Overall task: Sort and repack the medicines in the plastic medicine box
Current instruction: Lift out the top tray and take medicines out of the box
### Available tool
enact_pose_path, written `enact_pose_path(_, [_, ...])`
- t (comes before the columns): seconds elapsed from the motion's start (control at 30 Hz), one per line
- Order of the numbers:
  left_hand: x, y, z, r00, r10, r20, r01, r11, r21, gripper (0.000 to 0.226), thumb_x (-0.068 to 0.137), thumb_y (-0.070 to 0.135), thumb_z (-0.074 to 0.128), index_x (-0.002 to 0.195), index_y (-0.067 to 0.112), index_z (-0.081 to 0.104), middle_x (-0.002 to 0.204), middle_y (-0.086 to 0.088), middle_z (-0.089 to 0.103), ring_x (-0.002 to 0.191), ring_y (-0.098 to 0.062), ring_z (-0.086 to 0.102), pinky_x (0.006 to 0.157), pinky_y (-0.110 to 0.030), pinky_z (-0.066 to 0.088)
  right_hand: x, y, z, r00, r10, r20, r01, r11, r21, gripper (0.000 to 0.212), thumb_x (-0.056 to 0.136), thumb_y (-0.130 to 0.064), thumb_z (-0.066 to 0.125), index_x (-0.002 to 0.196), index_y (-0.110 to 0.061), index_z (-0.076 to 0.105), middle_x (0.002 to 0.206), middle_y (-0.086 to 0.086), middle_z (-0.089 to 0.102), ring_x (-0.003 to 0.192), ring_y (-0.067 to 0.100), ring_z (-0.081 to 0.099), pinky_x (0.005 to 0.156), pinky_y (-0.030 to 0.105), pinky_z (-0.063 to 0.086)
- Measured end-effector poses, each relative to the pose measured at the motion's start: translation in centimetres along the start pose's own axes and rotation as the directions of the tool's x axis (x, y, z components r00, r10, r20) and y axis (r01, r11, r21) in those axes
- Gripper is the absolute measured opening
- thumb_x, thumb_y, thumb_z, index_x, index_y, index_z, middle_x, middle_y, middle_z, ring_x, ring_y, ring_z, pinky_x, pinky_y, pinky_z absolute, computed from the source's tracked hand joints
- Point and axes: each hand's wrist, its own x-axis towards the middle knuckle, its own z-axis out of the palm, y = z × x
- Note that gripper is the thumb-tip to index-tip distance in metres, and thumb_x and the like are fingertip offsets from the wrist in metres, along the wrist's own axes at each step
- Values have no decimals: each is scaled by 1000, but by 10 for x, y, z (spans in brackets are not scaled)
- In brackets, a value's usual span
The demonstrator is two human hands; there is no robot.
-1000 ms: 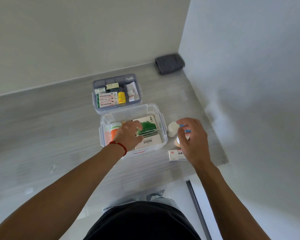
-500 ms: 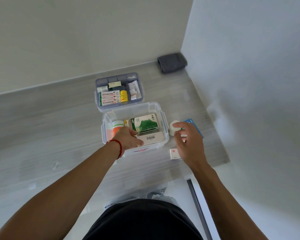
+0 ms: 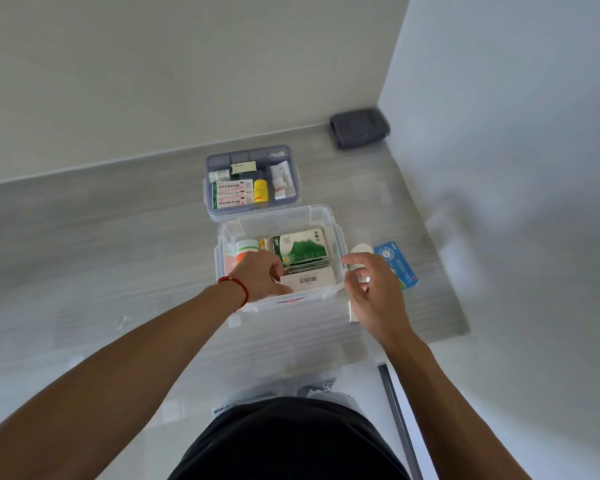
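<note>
The clear plastic medicine box point(image 3: 328, 216) stands on the grey floor in front of me. In it lie a green-and-cream carton point(image 3: 298, 245), green sachets, a white carton with a barcode point(image 3: 312, 279) and an orange-and-white bottle point(image 3: 246, 247). My left hand point(image 3: 257, 277) is inside the box, fingers curled on the left end of the barcode carton. My right hand point(image 3: 374, 289) hovers by the box's right wall, fingers loose, holding nothing. Beyond it stand a white bottle point(image 3: 361, 250) and a blue tablet carton point(image 3: 397, 263).
A grey divided tray point(image 3: 286, 202) sits behind the box with red-and-white cartons point(image 3: 231, 197), a yellow bottle point(image 3: 260, 190) and small packets. A dark folded cloth point(image 3: 359, 128) lies in the wall corner. A white carton edge point(image 3: 351, 311) shows under my right hand.
My right hand has let go of the blue carton, which now lies on the floor, and has come left toward the box wall. My left hand has slid toward the near end of the box.
</note>
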Motion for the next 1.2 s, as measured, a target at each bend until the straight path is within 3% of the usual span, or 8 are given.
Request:
enact_pose_path(0.3, [-1,-2,-5,997,74,35,-78,989,124,35,77,29,85,101,9,70,95,-7,69,90,-23,67,85,-33,56,-2,-2,-4,1000,4,27,-3,1000,-29,19,98,-11,65,116,-13,67,112,0,63,86,-2,62,71,9,49])
enact_pose_path(0.5, [1,-3,-7,993,103,51,-108,986,126,27,75,21,86,83,14,62,91,-7,68,88,-26,69,82,-35,57,1,-5,-3,999,14,28,-13,999,-31,20,97,-9,64,117,-11,68,115,2,63,84,2,61,75,17,53])
enact_pose_path(0.6, [2,-5,-8,993,107,59,-113,986,122,24,74,19,86,79,14,63,92,-7,71,86,-25,69,82,-36,57,0,-3,-3,999,13,34,-12,999,-35,20,98,-9,64,117,-11,67,113,0,62,83,0,61,74,13,52])
enact_pose_path(0.8, [9,-9,-25,994,78,72,-81,996,36,20,83,6,77,70,10,62,83,-3,74,75,-10,75,66,-18,55,2,-4,-4,999,20,45,-19,999,-27,20,97,-8,64,117,-11,68,113,-5,60,84,-1,61,75,19,55])
enact_pose_path(0.9, [10,-6,-27,983,68,172,-88,989,115,17,81,22,80,87,17,65,93,1,72,88,-16,72,79,-25,55,6,-5,-3,998,36,41,-35,999,-30,21,98,-9,62,117,-13,68,113,-4,62,83,0,61,74,18,54])
enact_pose_path(0.97, [9,-5,-20,980,32,194,-63,986,151,36,76,36,83,101,18,64,100,3,67,93,-17,65,84,-29,54,7,-4,-4,999,38,33,-37,999,-27,21,98,-9,62,117,-13,68,114,-4,63,83,-2,62,72,16,54])
enact_pose_path(1.1, [11,1,-12,985,0,173,-33,981,189,41,77,42,81,106,14,71,98,1,67,93,-19,64,82,-29,53,6,-3,-4,998,46,31,-45,999,-26,20,98,-10,62,117,-14,69,115,-1,64,82,-2,63,71,26,61])
enact_pose_path(1.2, [9,2,-9,978,-1,211,-49,972,232,39,84,41,75,111,13,75,75,6,63,72,-11,59,62,-18,44,7,-2,-3,998,43,34,-42,999,-35,19,98,-11,63,117,-14,68,116,0,67,81,-4,62,70,13,54])
